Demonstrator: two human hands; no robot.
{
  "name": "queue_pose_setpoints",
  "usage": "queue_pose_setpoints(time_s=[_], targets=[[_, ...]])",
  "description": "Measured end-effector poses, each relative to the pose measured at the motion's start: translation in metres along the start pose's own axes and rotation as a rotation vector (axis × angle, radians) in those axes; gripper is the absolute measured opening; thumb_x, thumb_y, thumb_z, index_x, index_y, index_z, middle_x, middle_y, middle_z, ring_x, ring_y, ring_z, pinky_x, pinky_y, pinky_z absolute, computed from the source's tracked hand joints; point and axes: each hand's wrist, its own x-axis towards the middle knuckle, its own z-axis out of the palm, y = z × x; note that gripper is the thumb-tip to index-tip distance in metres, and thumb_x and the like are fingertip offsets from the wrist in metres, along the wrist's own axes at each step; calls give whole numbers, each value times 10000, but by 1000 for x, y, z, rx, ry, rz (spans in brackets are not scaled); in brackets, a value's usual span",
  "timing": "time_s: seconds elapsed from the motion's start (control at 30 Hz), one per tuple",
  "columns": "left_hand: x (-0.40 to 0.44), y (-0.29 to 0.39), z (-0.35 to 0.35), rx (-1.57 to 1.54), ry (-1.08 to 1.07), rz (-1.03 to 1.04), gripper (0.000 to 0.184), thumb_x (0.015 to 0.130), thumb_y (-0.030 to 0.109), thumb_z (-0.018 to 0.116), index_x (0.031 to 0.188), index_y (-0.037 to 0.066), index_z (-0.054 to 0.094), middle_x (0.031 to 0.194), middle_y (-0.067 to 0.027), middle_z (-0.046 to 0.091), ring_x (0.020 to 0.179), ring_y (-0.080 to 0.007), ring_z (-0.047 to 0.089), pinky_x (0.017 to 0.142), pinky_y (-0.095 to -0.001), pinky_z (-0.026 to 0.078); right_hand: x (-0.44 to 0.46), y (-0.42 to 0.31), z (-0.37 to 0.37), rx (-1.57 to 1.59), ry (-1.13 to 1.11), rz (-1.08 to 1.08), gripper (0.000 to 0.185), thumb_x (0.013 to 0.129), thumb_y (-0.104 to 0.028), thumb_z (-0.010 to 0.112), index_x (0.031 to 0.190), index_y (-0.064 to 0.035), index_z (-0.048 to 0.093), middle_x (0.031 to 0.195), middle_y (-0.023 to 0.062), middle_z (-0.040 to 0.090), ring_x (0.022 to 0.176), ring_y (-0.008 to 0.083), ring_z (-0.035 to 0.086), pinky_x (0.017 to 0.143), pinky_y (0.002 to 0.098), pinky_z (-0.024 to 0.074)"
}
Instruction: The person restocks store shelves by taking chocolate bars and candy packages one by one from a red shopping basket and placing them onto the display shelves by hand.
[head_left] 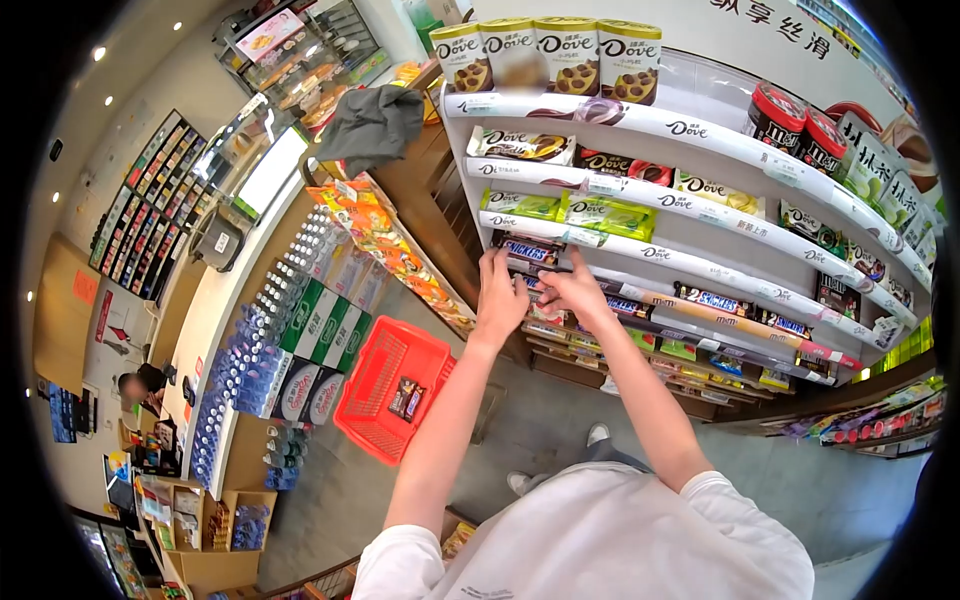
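Head view shows two bare hands raised to a dark-wrapped chocolate bar (530,250), which lies near the left end of a shelf (735,325), just below the row of green chocolate packs (610,215). The left hand (503,300) is at the bar's left end, fingertips against or just in front of the wrapper; whether they are clamped on it cannot be told. The right hand (583,295) is by the bar's right end, thumb and forefinger spread apart, the other fingers bent, perhaps to steady the bar from the opposite side. More bars (710,298) sit farther right, apparently on the same shelf, behind its labelled front edge, lettering outward, probably so that they can be read at a glance. A red basket (405,345) stands beyond the left forearm, holding a brown pack (407,398) near its right wall; set down there, it presumably leaves both hands free
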Motion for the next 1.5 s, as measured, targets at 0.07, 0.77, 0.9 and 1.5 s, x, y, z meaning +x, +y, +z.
queue_pose_setpoints(time_s=[0.07,0.77,0.9,1.5], targets=[[-26,16,-15,-336,13,-167,409,781,-38,495,1180,-8,411,1191,-204,383,925,-312,529,787,-356,471,-18,7,2,36,84,-58,830,831,-89,588,1419,-50,3,810,106,594,623,157,579,503,294,513],[-275,-82,-202,-674,898,-753,174,914,98,435,939,5,580,595,-7,544,524,-50,474,492,-186,380,-80,126,156,17,-74,193,278,878,-325,567,879,-49,600,752,32,604,712,134,583,636,296,492],[-309,-103,-224,-614,1027,-830,188,919,132,444,947,9,583,609,-20,555,532,-63,490,506,-204,403,-85,142,186,-94,-159,239,258,874,-299,576,899,-43,602,775,34,613,730,134,585,653,295,492],[-349,-220,-189,-648,859,-1274,165,888,132,470,879,12,582,654,-54,590,604,-107,554,536,-239,446,74,261,281,-505,-301,437,196,860,-218,589,859,-22,592,765,72,627,704,152,615,601,290,534]])
